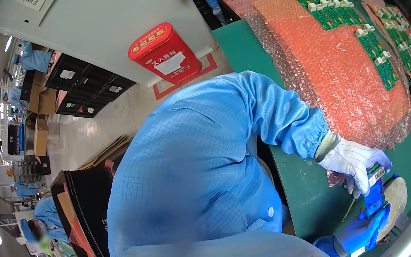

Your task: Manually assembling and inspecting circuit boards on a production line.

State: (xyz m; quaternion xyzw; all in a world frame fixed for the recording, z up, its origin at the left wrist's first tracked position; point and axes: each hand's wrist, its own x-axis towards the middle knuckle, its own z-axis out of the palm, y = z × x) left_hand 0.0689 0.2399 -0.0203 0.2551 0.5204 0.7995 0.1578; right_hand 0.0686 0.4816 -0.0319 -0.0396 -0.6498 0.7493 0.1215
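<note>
Both hands grip a small circuit board (375, 190): left hand (352, 161) white-gloved, right hand (361, 232) blue-gloved. Looks light, stiff, fragile; edges seem safest.

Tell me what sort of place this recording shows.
Most likely an electronics assembly floor. Rows of green circuit boards lie on pink bubble wrap over a green bench, and the left hand and right hand, both gloved, hold a small board.
</note>
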